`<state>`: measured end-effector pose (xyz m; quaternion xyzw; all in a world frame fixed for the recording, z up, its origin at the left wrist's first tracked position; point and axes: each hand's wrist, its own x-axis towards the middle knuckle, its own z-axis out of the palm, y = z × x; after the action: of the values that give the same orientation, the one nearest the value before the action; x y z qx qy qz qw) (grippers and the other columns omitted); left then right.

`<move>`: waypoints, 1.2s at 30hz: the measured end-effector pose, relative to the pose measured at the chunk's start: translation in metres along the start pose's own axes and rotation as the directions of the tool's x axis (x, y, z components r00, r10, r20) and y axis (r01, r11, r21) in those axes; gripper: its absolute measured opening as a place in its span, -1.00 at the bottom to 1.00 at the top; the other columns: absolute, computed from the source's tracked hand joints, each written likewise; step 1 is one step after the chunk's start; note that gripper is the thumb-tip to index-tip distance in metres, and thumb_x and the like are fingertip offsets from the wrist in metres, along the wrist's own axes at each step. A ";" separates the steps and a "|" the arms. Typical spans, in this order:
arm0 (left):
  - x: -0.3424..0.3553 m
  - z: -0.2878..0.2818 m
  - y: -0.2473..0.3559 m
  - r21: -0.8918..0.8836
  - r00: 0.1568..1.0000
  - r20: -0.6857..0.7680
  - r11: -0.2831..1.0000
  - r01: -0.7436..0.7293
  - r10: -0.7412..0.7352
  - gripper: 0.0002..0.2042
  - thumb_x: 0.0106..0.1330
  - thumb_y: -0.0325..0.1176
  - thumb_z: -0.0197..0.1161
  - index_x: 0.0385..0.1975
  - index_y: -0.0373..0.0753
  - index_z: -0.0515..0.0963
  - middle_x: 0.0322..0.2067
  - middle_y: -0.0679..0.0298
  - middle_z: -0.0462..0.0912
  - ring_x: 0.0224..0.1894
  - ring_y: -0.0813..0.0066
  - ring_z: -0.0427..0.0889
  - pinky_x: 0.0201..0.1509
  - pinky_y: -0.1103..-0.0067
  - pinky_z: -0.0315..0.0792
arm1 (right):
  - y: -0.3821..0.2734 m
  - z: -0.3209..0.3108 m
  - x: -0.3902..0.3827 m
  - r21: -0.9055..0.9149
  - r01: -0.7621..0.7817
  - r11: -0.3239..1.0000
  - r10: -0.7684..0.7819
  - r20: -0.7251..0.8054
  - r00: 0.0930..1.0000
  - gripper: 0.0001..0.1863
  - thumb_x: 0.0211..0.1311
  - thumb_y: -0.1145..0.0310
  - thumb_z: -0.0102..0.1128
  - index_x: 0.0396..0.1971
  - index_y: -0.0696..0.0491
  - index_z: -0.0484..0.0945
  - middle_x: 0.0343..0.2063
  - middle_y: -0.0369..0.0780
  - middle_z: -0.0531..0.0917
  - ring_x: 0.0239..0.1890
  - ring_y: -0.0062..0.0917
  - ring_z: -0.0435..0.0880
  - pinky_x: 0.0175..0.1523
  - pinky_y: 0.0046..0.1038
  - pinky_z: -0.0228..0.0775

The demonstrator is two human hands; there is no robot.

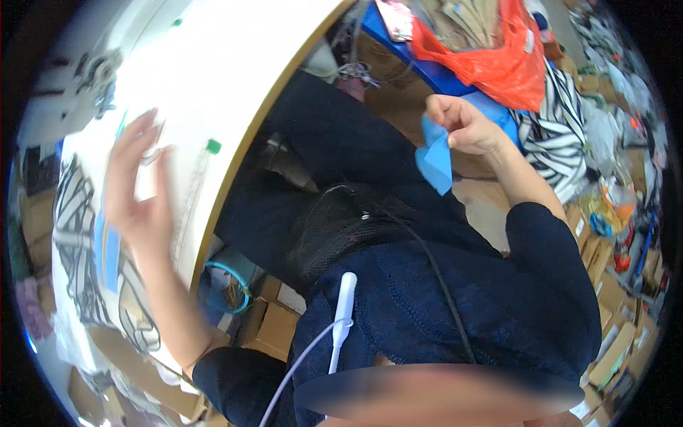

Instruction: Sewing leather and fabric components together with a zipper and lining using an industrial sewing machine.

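To my right, my right hand (469, 128) is closed in a pinch on a small piece of light blue fabric (435, 162), which hangs folded from the fingertips beside my dark trousers. My left hand (142, 203) is over the white tabletop (235, 64) on the left, blurred by motion. Its fingers are apart from the thumb, and I see nothing held in it. Beside it on the table lies a clear strip with a green end (213, 146). Under and beside the left wrist are a blue strip of fabric (108, 249) and black-and-white striped fabric (75, 228).
A metal machine part (103, 71) stands at the table's far left. At the upper right, a red plastic bag (509, 67) sits on a blue bin (398, 53), with striped fabric (558, 135) alongside. Below the table edge are a blue-rimmed bucket (245, 295) and cardboard boxes (277, 327).
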<state>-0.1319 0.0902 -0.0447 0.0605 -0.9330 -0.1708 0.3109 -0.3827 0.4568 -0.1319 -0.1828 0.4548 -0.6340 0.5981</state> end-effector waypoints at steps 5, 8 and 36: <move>-0.005 0.055 0.066 -0.611 0.923 0.385 0.741 0.277 -0.028 -0.08 -0.11 -0.35 0.58 0.34 -0.22 0.22 0.25 0.06 0.41 0.35 0.17 0.31 0.41 0.36 0.19 | 0.001 0.082 0.095 0.070 -0.043 0.997 0.002 0.498 0.867 -0.55 -0.12 0.50 0.52 -0.33 0.03 0.36 -0.39 -0.38 0.50 -0.39 -0.74 0.52 -0.29 -0.70 0.36; -0.022 0.057 0.067 -0.722 0.858 0.491 0.482 0.497 -0.149 -0.19 -0.06 -0.40 0.54 0.27 -0.25 0.29 -0.09 0.18 0.62 0.04 0.36 0.57 0.24 0.46 0.35 | -0.009 0.123 0.122 -0.016 -0.059 0.998 0.055 0.641 0.766 -0.60 -0.04 0.59 0.44 -0.29 0.03 0.37 -0.42 -0.37 0.52 -0.39 -0.72 0.54 -0.30 -0.68 0.37; -0.090 -0.035 0.021 -0.902 0.904 0.427 -0.072 0.426 0.005 -0.62 0.15 -0.39 0.43 -0.04 -0.32 0.56 -0.25 0.03 0.70 0.10 0.09 0.60 0.13 0.19 0.48 | -0.118 0.147 0.169 -0.303 0.594 0.746 -0.339 0.594 0.729 -0.77 0.18 0.40 0.35 -0.44 0.09 0.43 -0.53 -0.36 0.49 -0.47 -0.75 0.41 -0.38 -0.69 0.17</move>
<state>-0.0389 0.1199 -0.0614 -0.0600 -0.5350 -0.8387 0.0822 -0.3755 0.2324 -0.0147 -0.5933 0.3596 -0.5658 0.4457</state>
